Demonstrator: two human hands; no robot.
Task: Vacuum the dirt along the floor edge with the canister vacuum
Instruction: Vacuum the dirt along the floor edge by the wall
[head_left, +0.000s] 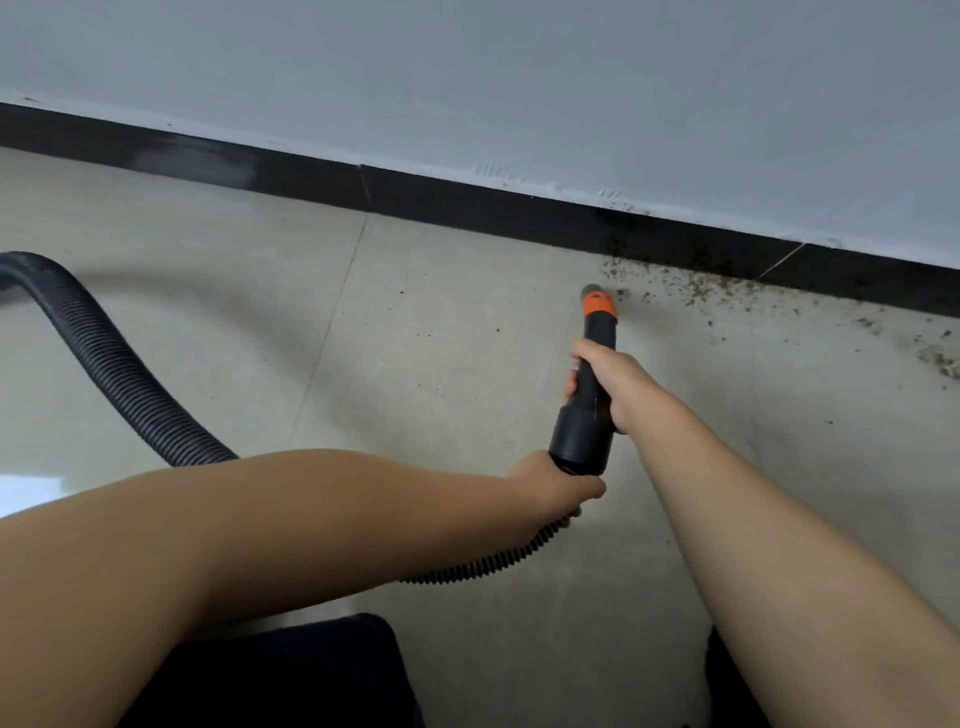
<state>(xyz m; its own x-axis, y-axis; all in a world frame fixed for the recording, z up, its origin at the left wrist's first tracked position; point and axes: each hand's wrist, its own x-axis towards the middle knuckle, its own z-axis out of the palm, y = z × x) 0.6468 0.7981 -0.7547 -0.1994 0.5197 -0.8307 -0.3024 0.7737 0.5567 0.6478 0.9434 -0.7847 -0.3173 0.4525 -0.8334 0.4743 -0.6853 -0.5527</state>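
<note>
Right now the right hand (605, 382) grips the nozzle (592, 374), its tip just short of the dirt (691, 291) by the skirting (467, 208), while the left hand (550, 486) clamps the hose (119, 364), which could kink and choke suction

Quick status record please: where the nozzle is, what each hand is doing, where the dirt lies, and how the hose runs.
nozzle: orange-collared tip pointed at the floor near the skirting, at the left end of the dirt
right hand: grips the black tube midway
left hand: grips the hose where it joins the tube
dirt: brown crumbs along the black skirting, spreading right of the tip
hose: black ribbed hose loops left across the tiled floor
canister: not in view
</note>
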